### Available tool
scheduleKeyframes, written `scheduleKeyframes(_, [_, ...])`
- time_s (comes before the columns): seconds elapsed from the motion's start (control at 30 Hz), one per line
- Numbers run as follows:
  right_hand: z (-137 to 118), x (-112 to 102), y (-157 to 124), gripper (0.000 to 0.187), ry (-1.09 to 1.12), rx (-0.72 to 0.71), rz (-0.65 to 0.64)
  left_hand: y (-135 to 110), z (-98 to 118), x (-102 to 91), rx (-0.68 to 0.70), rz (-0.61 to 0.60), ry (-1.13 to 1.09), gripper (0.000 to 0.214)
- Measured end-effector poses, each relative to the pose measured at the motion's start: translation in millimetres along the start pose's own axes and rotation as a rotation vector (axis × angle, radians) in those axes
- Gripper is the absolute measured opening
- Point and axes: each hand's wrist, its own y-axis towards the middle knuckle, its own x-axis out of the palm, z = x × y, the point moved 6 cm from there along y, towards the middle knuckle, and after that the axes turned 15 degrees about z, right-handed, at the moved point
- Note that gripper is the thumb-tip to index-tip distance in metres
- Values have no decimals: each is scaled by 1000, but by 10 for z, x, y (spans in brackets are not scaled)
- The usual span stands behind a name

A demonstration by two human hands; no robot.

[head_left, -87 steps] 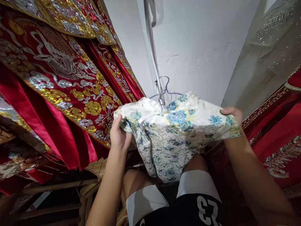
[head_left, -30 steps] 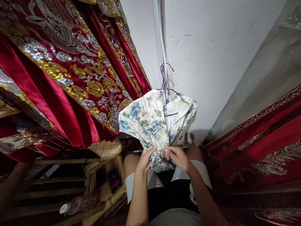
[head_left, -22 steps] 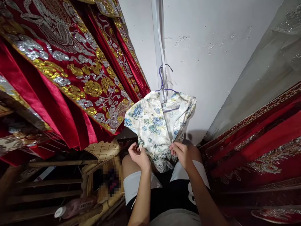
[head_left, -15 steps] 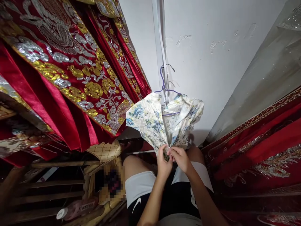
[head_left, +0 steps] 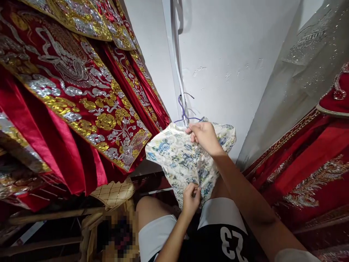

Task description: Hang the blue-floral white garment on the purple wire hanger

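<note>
Head view: floral garment (head_left: pixel 177 160) hangs on purple hanger (head_left: pixel 183 111) by white wall (head_left: pixel 223 54). Right hand (head_left: pixel 204 135) pinches fabric at the top nr the collar; left hand (head_left: pixel 191 198) grips the lower hem. Red embroidered robes (head_left: pixel 81 98) hang just beside, at left.

Bare forearms, black shorts (head_left: pixel 218 243) w/ white cuffs, "23"

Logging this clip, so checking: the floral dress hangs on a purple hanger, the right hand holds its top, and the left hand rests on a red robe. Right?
Not quite. The head view shows the left hand pinching the lower part of the floral dress, not resting on a red robe. The rest holds: purple hanger, right hand at the top.
</note>
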Motion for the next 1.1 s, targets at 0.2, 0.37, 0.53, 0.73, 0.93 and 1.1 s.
scheduleKeyframes(0.2, [133, 19, -240, 31, 73, -11, -39, 719, 551, -355, 214, 40, -78, 26])
scheduleKeyframes(0.37, [158, 47, -309, 27, 48, -33, -104, 1467, 1725, -686, 545, 199, -68, 34])
scheduleKeyframes(0.53, [107, 86, -170, 29, -24, -195, -116, 1720, 2267, -627, 788, 99, 220, 21])
scheduleKeyframes(0.73, [1037, 179, -353, 29, -257, -28, -92, 1987, 1910, -1400, 447, 580, -140, 19])
scheduleKeyframes(0.93, [1636, 32, -1048, 29, 113, 266, -57, 1773, 552, -1767, -390, 749, -832, 21])
scheduleKeyframes(1.1, [1773, -20, -1451, 32, 239, 430, 21, 779, -376, -1106, -949, 549, -935, 35])
